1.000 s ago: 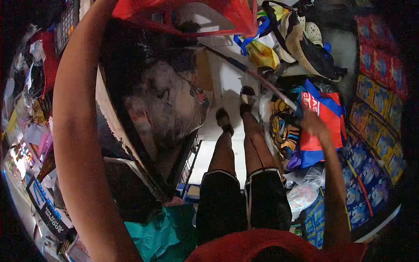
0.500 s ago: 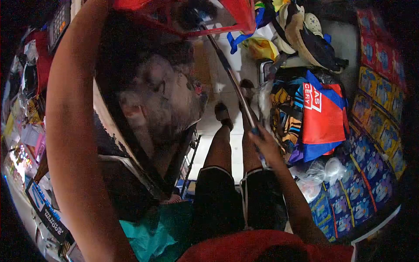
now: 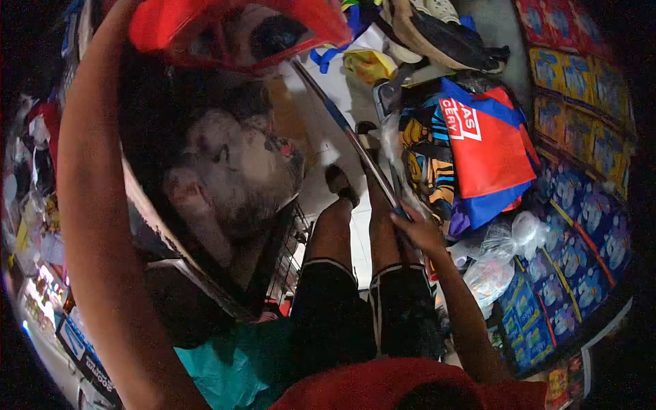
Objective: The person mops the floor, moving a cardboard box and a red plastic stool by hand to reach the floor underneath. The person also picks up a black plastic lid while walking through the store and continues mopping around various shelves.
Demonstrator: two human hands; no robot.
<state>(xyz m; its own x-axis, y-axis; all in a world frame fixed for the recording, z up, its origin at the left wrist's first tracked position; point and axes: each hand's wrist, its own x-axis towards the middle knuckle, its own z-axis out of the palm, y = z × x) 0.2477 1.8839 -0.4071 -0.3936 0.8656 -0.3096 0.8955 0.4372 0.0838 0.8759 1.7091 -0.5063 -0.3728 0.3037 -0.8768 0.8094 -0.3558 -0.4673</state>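
Note:
My right hand [image 3: 418, 231] is closed around the near end of a long, slim pole [image 3: 349, 132] with a metallic shaft and a dark blue section. The pole slants away over the floor, and its far end passes behind a red thing [image 3: 309, 42] with openings or see-through panels. A dark round shape [image 3: 277, 35] shows through that red thing; I cannot make out what it is. My left arm [image 3: 92, 184] stretches up the left side to the top edge, beside the red thing. The left hand itself lies outside the view.
Stuffed clear plastic bags [image 3: 232, 150] fill the left side. Right of my legs lie a red and blue bag [image 3: 492, 154], a knotted clear bag [image 3: 493, 266] and rows of blue packets [image 3: 570, 239]. Pale clogs [image 3: 444, 10] sit at the top. A teal bag [image 3: 229, 365] is below left.
The view has shifted, so most surroundings sit further left. The red thing appears lower and further left. My right hand keeps its grip on the pole.

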